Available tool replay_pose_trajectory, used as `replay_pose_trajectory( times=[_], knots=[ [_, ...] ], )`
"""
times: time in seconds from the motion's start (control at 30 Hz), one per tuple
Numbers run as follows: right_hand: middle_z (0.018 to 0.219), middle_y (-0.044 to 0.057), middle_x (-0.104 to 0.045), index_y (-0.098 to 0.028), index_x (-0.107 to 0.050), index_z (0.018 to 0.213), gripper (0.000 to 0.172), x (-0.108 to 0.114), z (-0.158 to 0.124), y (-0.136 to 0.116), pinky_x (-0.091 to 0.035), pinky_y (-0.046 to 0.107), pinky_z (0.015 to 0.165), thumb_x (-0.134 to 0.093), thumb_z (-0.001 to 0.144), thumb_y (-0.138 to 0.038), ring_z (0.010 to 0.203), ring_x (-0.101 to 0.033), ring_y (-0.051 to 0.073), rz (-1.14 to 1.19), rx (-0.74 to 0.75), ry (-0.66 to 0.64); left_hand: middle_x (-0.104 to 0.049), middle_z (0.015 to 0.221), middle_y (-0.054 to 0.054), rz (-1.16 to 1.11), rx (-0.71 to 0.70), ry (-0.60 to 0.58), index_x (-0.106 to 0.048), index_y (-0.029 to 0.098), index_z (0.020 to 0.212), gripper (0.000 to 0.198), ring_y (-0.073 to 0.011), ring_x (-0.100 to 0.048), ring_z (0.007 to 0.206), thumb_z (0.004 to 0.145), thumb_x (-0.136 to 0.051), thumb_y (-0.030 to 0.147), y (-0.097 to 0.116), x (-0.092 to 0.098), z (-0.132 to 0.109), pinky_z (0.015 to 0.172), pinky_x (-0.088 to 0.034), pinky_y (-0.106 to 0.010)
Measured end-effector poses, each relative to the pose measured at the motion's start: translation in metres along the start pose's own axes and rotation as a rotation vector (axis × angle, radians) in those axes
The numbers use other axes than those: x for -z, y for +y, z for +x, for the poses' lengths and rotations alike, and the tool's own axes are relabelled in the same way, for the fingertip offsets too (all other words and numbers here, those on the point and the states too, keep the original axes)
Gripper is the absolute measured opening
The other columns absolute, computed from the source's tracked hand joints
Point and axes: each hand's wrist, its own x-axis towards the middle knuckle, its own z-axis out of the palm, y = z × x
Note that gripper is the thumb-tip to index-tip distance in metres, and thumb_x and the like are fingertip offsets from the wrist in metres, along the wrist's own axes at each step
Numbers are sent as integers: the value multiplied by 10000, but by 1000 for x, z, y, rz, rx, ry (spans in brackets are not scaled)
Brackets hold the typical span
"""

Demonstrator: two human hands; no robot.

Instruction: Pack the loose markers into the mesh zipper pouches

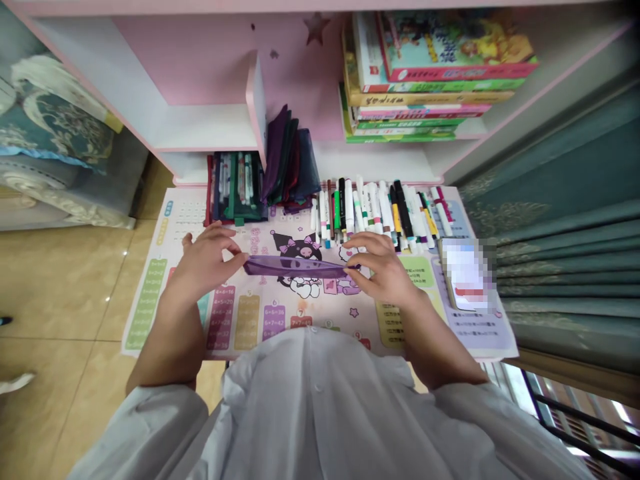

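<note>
The left hand (206,260) was clamped on one end of a purple pouch (296,268), its thumb and fingertip pinched together on the corner, while the right hand (383,268) gripped the other end in the same way, with its remaining fingers spread apart from the pinch. The pouch was stretched nearly level between them, a long narrow strip of see-through cloth, just above the middle of a pink desk mat (320,305) and in front of part of a cartoon figure (301,249) printed there. Beyond the right hand, a row of markers (370,208) lay side by side along the back of the desk, mostly white with a few black, green and yellow ones among them. Beyond the left hand lay some filled pouches (234,189), pens showing through their mesh, and just beside these leaned a bunch of flat pouches (286,160) in purple, dark green and red. A phone (465,275) with a blurred screen lay near the right edge of the mat. Behind everything rose a pink and white shelf (207,127), with a stack of books (425,83) in its right part; a blue-green curtain (565,220) hung to the right of the desk.
</note>
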Motion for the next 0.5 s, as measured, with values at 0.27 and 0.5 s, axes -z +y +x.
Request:
replay_pose_trajectory(
  times=[0.27,0.5],
  knots=[
    [1096,44,-712,-253,-688,806,122,0,10,-8,-449,492,983,-635,900,-310,1182,-595,275,41,38,53,-673,1274,-74,-110,-330,-160,-734,253,856,277,-286,-480,1360,856,-578,481,6,-10,-6,1150,-281,-539],
    [1089,50,-715,-252,-705,824,145,-9,22,-13,-449,476,992,-616,917,-318,1174,-599,263,53,79,-17,-738,941,-42,-37,-550,-257,-700,224,706,226,-237,-665,982,838,-552,332,18,-24,-14,982,-413,-429]
  ],
)
